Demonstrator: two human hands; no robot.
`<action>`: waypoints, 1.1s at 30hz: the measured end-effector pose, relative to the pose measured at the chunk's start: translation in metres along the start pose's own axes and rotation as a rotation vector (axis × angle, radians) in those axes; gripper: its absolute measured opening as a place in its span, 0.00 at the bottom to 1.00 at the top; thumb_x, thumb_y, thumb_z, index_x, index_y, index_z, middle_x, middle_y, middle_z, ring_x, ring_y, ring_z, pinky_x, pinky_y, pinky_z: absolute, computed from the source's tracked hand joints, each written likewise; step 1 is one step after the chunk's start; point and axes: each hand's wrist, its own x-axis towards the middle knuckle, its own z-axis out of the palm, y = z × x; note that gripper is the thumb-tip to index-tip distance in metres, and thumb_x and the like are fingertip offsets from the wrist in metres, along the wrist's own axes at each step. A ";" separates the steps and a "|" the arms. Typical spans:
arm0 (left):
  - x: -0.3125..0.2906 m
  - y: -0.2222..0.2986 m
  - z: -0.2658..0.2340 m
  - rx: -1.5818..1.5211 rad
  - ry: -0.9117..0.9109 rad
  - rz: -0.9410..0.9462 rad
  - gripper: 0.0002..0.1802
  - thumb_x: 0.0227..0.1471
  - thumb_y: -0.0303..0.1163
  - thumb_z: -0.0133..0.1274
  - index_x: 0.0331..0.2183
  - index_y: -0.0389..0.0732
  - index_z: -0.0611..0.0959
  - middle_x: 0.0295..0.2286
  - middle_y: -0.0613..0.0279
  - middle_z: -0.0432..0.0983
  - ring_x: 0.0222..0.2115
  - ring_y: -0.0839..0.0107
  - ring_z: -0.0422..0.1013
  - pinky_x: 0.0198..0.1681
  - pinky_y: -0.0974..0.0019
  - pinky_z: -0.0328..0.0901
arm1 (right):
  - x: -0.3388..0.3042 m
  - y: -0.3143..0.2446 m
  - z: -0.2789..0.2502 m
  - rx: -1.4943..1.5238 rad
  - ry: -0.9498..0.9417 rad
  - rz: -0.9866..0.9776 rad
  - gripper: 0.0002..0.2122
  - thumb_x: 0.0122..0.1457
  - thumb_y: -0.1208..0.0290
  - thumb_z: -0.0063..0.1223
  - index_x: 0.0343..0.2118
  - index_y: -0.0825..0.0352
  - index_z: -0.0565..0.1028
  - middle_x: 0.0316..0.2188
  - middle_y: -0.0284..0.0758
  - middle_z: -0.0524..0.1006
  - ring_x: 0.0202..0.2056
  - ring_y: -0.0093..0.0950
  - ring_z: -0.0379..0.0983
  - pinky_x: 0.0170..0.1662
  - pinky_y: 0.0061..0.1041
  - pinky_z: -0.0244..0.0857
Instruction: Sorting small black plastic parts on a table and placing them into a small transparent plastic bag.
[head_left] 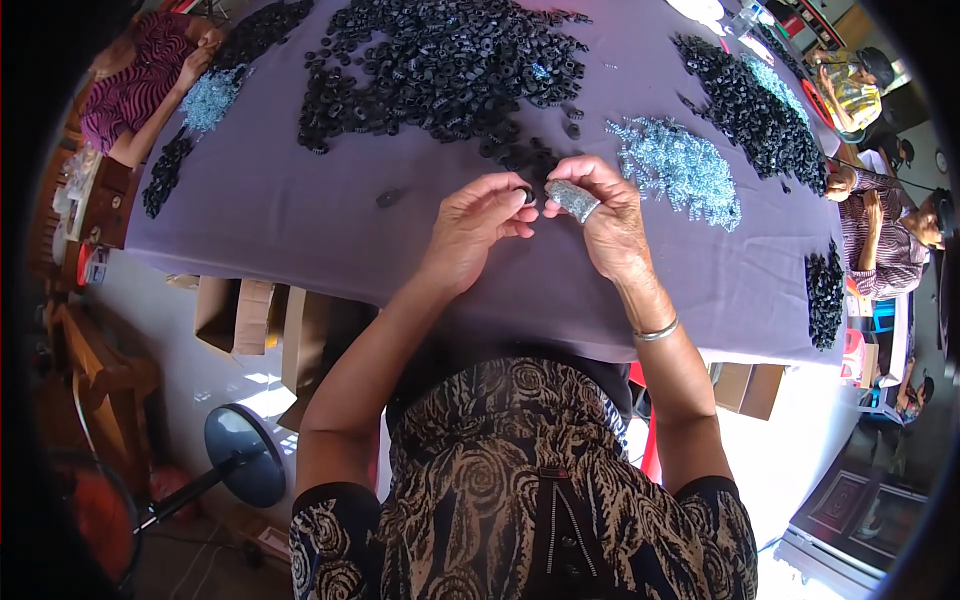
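small black ring [527, 194] pinched on the near side of the big black heap [440, 65]

the left hand [470, 228] grips the ring, smooth and dark, between thumb and fingertips, just nearer the wearer than the heap's loose lower edge. the right hand [615, 220] is curled close beside it, a narrow gap between the two; a grainy grey wrap [573, 200] sleeves one digit, and a shiny metal bangle [657, 331] circles the wrist. the heap itself is a matte jumble of short, hollow rounds.

right of the heap lies a glossy, see-through pile of pale blue pieces [680, 172], with a long dark pile [755, 110] farther right. a lone dark piece [388, 198] sits below the heap on the creased purple-grey cloth [330, 225]. well left of the heap, a co-worker in a striped top [140, 85] leans beside another bluish pile [212, 98]; more people sit far to its right. open cardboard boxes [235, 315] stand lower left of it, past the cloth's edge.

the hands cover part of the heap's nearest stragglers. whether the right fingertips hold anything cannot be told. the heap's top is cut off by the upper border.
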 end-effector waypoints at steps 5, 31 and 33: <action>0.000 0.000 0.002 0.006 -0.012 -0.004 0.10 0.54 0.27 0.52 0.40 0.36 0.78 0.33 0.59 0.76 0.32 0.71 0.75 0.34 0.68 0.72 | -0.001 0.004 0.006 -0.157 0.036 -0.124 0.07 0.54 0.86 0.52 0.34 0.69 0.74 0.31 0.27 0.75 0.34 0.15 0.71 0.39 0.15 0.67; 0.007 -0.007 -0.008 -0.101 0.035 0.095 0.10 0.54 0.28 0.53 0.40 0.37 0.78 0.32 0.59 0.76 0.31 0.72 0.74 0.33 0.68 0.70 | 0.069 0.000 -0.057 -1.095 0.258 -0.231 0.06 0.50 0.77 0.54 0.32 0.68 0.77 0.26 0.44 0.78 0.27 0.40 0.76 0.33 0.31 0.68; 0.007 -0.007 -0.008 -0.089 0.048 0.074 0.10 0.55 0.28 0.52 0.40 0.37 0.78 0.32 0.59 0.76 0.31 0.73 0.73 0.33 0.68 0.70 | 0.079 0.007 -0.059 -1.189 0.178 -0.146 0.06 0.49 0.75 0.55 0.31 0.68 0.77 0.27 0.43 0.78 0.29 0.41 0.76 0.34 0.32 0.68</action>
